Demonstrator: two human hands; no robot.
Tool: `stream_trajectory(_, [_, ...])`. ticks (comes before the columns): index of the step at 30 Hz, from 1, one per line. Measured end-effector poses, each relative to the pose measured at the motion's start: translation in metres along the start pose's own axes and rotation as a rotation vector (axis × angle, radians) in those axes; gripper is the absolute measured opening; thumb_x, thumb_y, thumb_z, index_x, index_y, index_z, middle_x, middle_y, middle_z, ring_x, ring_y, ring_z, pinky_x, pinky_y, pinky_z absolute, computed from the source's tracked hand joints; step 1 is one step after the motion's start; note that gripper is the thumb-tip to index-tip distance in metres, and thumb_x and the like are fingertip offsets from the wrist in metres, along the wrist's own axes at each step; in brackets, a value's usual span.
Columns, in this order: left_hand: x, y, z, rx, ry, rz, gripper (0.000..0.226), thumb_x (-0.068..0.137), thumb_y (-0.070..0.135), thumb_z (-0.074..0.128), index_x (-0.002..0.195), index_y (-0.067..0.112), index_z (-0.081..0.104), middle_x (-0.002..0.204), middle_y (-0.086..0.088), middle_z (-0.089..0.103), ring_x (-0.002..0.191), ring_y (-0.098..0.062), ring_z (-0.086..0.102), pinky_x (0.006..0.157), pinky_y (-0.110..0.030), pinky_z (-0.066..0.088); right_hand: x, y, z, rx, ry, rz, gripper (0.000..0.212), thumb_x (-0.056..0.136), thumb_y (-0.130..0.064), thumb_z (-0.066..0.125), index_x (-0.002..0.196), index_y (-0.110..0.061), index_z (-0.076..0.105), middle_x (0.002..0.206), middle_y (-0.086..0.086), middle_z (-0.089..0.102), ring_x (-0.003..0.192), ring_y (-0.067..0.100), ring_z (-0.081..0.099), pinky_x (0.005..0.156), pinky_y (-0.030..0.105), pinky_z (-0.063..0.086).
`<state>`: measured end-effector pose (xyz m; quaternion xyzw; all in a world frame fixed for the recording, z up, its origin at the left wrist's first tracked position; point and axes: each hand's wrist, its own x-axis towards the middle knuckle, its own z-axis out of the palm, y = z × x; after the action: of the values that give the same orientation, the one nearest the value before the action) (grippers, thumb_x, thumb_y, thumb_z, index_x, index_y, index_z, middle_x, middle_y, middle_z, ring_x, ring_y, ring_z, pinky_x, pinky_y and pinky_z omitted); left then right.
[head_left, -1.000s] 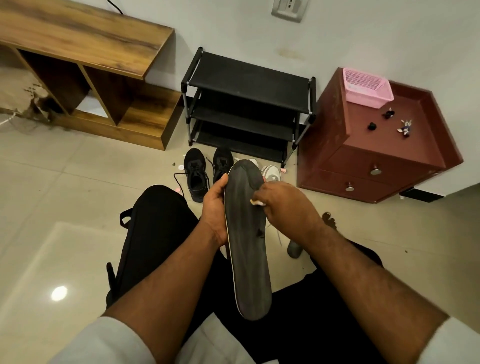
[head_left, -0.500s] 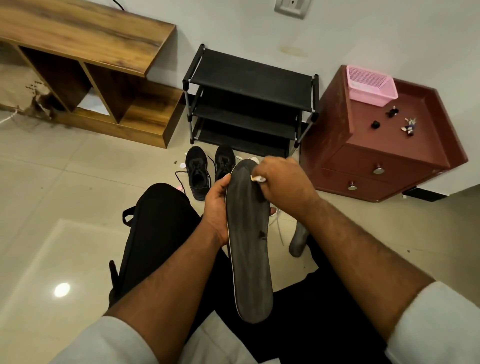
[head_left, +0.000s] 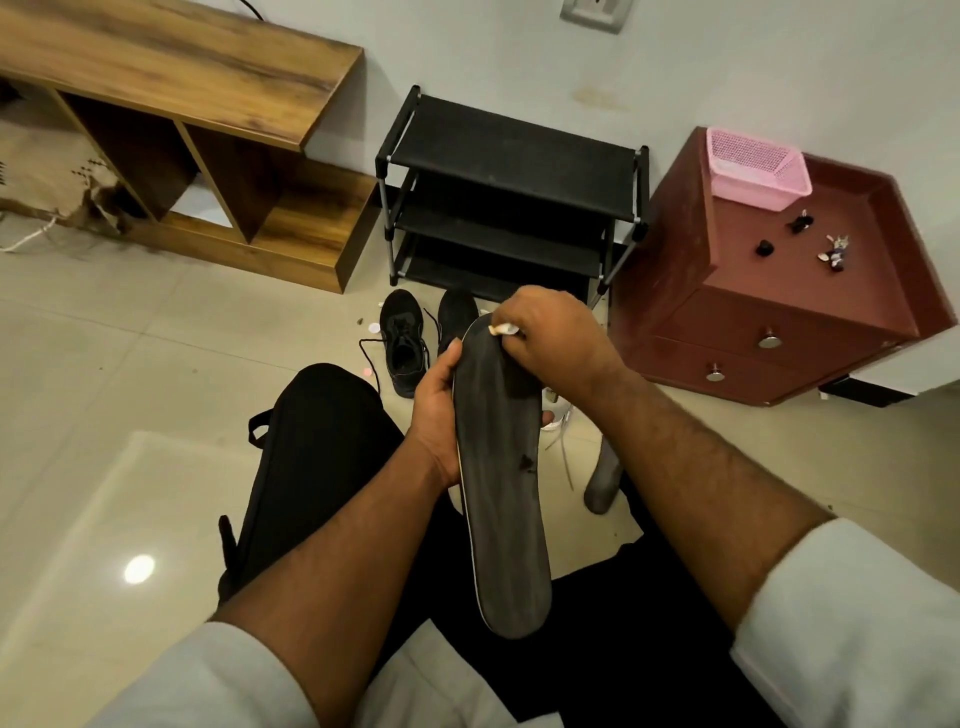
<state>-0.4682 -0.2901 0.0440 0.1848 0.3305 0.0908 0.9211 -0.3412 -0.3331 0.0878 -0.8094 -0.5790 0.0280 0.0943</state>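
1. Insole (head_left: 498, 467), dark grey and long, was held up over the person's lap, its toe end pointing away toward the wall and its heel end hanging low near the body.
2. The left grip (head_left: 436, 410) was closed on the insole's left edge along the upper half, with the thumb lying up the rim and the fingers curled out of sight behind it.
3. The right grip (head_left: 550, 338) was closed at the toe end, its curled fingers pinching a small white scrap (head_left: 501, 328) that touched the top of the insole.
4. The insole thus sat between both grips and touched each: the left one beside it and lower, the right one above it at the tip.
5. On the floor beyond lay a pair of black shoes (head_left: 402, 343), just in front of a black shoe rack (head_left: 511, 208).
6. A second grey insole (head_left: 602, 483) lay on the floor under the right forearm.
7. A red cabinet (head_left: 779, 322) to the right carried a pink basket (head_left: 756, 166).
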Motion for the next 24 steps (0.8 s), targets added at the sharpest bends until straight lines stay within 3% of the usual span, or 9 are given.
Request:
stream_trajectory(2, [0.003, 0.000, -0.002, -0.014, -0.006, 0.009, 0.054, 0.098, 0.051, 0.038, 0.106, 0.008, 0.070, 0.092, -0.019, 0.074, 0.074, -0.034, 0.073, 0.057, -0.044, 0.059, -0.002, -0.002, 0.001, -0.003, -0.026, -0.006, 0.022, 0.095, -0.020, 0.048, 0.105, -0.013, 0.067, 0.102, 0.007, 0.062, 0.094, 0.021, 0.058, 0.084, 0.032, 0.046])
stream_trajectory(7, [0.015, -0.002, -0.013, 0.008, 0.054, 0.004, 0.057, 0.095, 0.050, 0.043, 0.084, 0.008, 0.080, 0.089, -0.014, 0.074, 0.075, -0.027, 0.073, 0.075, -0.037, 0.055, -0.050, -0.009, 0.023, 0.094, 0.005, -0.111, 0.010, 0.085, -0.012, 0.064, 0.091, -0.009, 0.071, 0.083, 0.009, 0.067, 0.075, 0.023, 0.062, 0.075, 0.041, 0.054])
stream_trajectory(11, [0.016, -0.003, -0.012, -0.006, 0.024, -0.010, 0.057, 0.095, 0.052, 0.043, 0.089, 0.008, 0.079, 0.093, -0.015, 0.074, 0.081, -0.028, 0.072, 0.081, -0.039, 0.054, -0.054, -0.007, 0.025, 0.135, 0.011, -0.096, 0.012, 0.086, -0.013, 0.063, 0.091, -0.007, 0.072, 0.082, 0.011, 0.068, 0.074, 0.024, 0.063, 0.075, 0.040, 0.053])
stream_trajectory(14, [0.014, -0.006, -0.008, -0.011, -0.019, -0.024, 0.059, 0.096, 0.054, 0.040, 0.086, 0.011, 0.080, 0.094, -0.017, 0.074, 0.078, -0.032, 0.073, 0.078, -0.045, 0.057, -0.030, -0.001, 0.013, 0.079, 0.081, -0.031, 0.025, 0.091, -0.019, 0.049, 0.093, -0.008, 0.071, 0.087, 0.012, 0.067, 0.081, 0.025, 0.062, 0.078, 0.032, 0.045])
stream_trajectory(16, [0.011, -0.006, -0.005, -0.017, -0.048, -0.047, 0.060, 0.094, 0.056, 0.041, 0.093, 0.010, 0.080, 0.102, -0.020, 0.072, 0.085, -0.036, 0.072, 0.086, -0.053, 0.053, -0.014, 0.003, 0.004, 0.035, 0.078, 0.001, 0.024, 0.095, -0.018, 0.048, 0.105, -0.009, 0.068, 0.101, 0.011, 0.065, 0.096, 0.024, 0.059, 0.086, 0.032, 0.041])
stream_trajectory(17, [0.010, -0.005, -0.004, -0.023, -0.058, -0.051, 0.060, 0.094, 0.056, 0.041, 0.097, 0.009, 0.078, 0.103, -0.020, 0.072, 0.086, -0.036, 0.071, 0.085, -0.054, 0.054, -0.009, 0.003, 0.002, 0.039, 0.078, -0.002, 0.025, 0.096, -0.018, 0.048, 0.110, -0.011, 0.067, 0.106, 0.010, 0.064, 0.101, 0.023, 0.057, 0.090, 0.032, 0.040])
stream_trajectory(19, [0.009, -0.003, -0.004, -0.029, -0.051, -0.028, 0.057, 0.096, 0.053, 0.040, 0.100, 0.007, 0.074, 0.092, -0.019, 0.074, 0.075, -0.033, 0.073, 0.068, -0.047, 0.060, -0.003, 0.001, 0.003, 0.021, 0.040, -0.009, 0.026, 0.096, -0.018, 0.048, 0.113, -0.011, 0.065, 0.109, 0.009, 0.063, 0.103, 0.023, 0.057, 0.091, 0.033, 0.041])
stream_trajectory(21, [0.009, -0.001, -0.005, -0.033, -0.027, -0.006, 0.052, 0.098, 0.049, 0.040, 0.098, 0.008, 0.072, 0.085, -0.017, 0.074, 0.069, -0.030, 0.073, 0.058, -0.041, 0.060, -0.009, -0.003, 0.008, 0.011, 0.047, -0.057, 0.020, 0.093, -0.016, 0.054, 0.104, -0.008, 0.068, 0.100, 0.012, 0.066, 0.093, 0.026, 0.061, 0.084, 0.036, 0.045])
stream_trajectory(24, [0.015, 0.000, -0.012, -0.037, 0.020, 0.010, 0.054, 0.096, 0.049, 0.043, 0.088, 0.009, 0.079, 0.089, -0.014, 0.074, 0.077, -0.027, 0.073, 0.072, -0.037, 0.057, -0.031, -0.008, 0.022, 0.069, 0.077, -0.124, 0.008, 0.083, -0.009, 0.065, 0.088, -0.005, 0.071, 0.081, 0.012, 0.068, 0.074, 0.026, 0.064, 0.072, 0.039, 0.053])
